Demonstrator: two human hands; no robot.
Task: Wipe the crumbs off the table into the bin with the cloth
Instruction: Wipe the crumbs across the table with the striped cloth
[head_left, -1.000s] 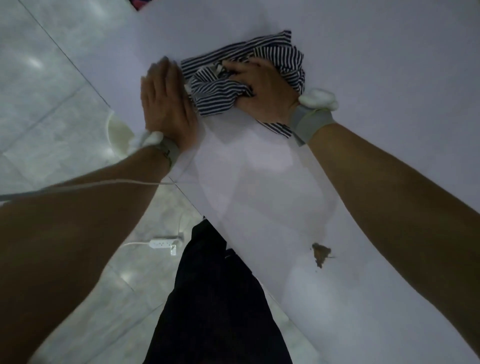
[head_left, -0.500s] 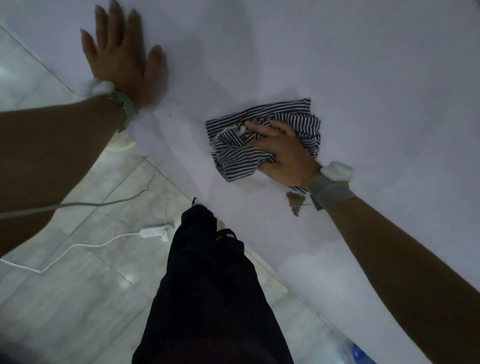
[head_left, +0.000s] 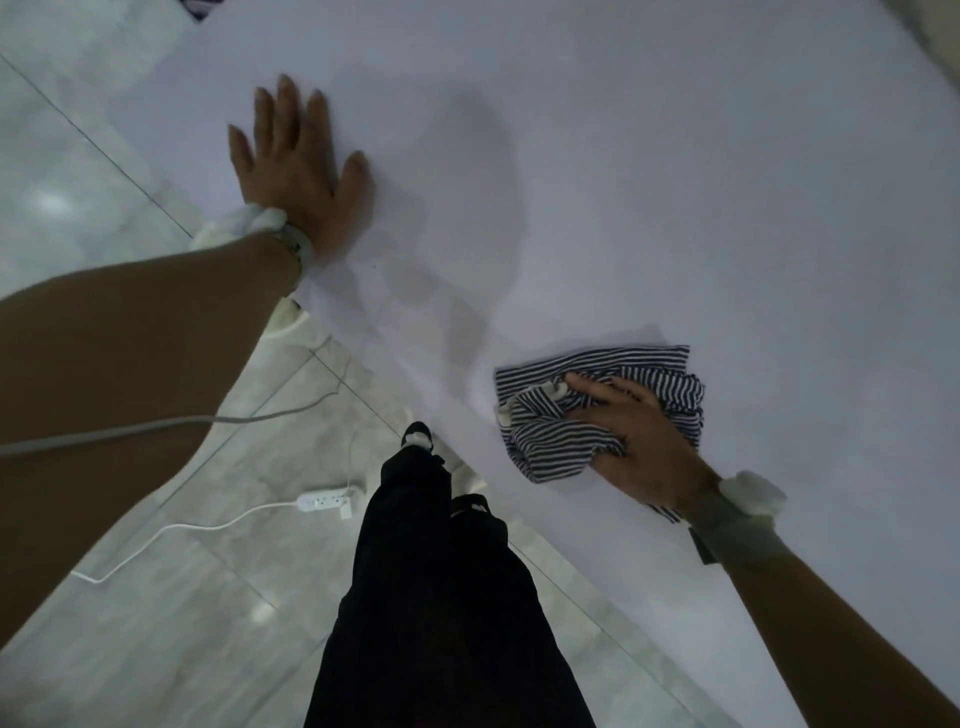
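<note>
R hand (head_left: 641, 441): pressed on bunched striped cloth (head_left: 597, 410), fingers gripping folds.
L hand (head_left: 301, 171): flat, fingers spread wide, holding nothing, on white table (head_left: 675, 182) by its edge.
Cloth: near table's front edge; open tabletop beyond and to the right.
Floor: power strip (head_left: 324, 501) w/ cord.
Vs 0.5 s ago: brown crumb patch beside R wrist no longer seen.

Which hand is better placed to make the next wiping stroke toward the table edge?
Right. The right hand already presses the crumpled navy-and-white striped cloth on the white table near its edge; the left hand lies flat and empty, farther along.
</note>
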